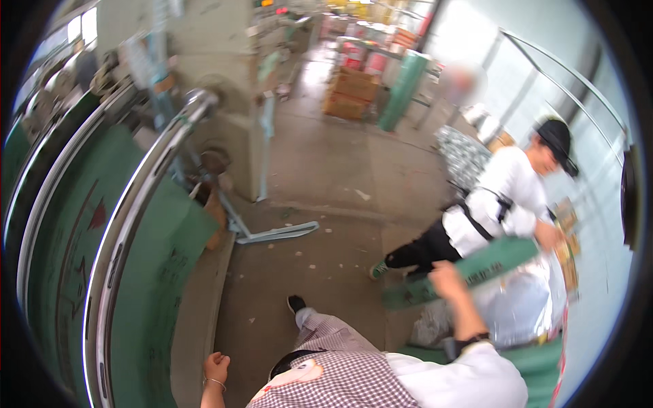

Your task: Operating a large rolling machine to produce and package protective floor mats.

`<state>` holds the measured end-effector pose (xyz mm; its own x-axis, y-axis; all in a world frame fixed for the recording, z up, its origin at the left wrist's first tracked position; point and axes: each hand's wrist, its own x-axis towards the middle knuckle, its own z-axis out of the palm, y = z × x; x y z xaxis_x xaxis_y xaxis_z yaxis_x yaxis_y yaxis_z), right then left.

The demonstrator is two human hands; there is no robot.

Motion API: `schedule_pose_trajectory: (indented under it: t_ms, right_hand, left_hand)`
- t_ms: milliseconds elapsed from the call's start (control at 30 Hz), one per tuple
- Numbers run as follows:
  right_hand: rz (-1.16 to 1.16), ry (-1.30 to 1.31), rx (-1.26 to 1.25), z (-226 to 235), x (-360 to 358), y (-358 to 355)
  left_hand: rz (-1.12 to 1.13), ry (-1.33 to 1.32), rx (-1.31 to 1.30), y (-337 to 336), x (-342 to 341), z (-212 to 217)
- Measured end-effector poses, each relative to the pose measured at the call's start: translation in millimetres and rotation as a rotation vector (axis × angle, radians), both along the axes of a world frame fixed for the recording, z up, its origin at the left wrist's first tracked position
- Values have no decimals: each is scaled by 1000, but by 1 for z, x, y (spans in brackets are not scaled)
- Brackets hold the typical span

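Observation:
My right hand (447,279) is closed at the upper edge of a long green strip (486,266) with dark printing, blurred by motion. The strip slants up to the right, and another person (495,194) in a white top and black cap has a hand near its far end. Low in the view, my left hand (216,368) hangs with its fingers curled and nothing visible in them. It is nearest to the rack of green sheets (146,272) on the left, apart from it.
Curved metal rails (102,299) edge the green sheets. A light-blue floor bar (280,232) juts out ahead. Clear plastic wrapping (524,306) covers a stack at right. Brown cartons (350,93) and an upright green roll (403,92) stand farther back; scraps litter the floor.

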<state>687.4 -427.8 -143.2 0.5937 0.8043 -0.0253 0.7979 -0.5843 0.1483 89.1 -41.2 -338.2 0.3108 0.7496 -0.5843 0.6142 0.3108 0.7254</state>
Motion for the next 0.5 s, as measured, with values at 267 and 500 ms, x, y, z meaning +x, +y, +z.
schedule_pose_trajectory:
  t_ms: [267,500]
  right_hand:
    - [768,877,41,-133,-129,671]
    - [845,689,143,-228,-125,918]
  left_hand:
    - [738,287,103,-120,-38,12]
    - [1084,341,-70,-124,37,62]
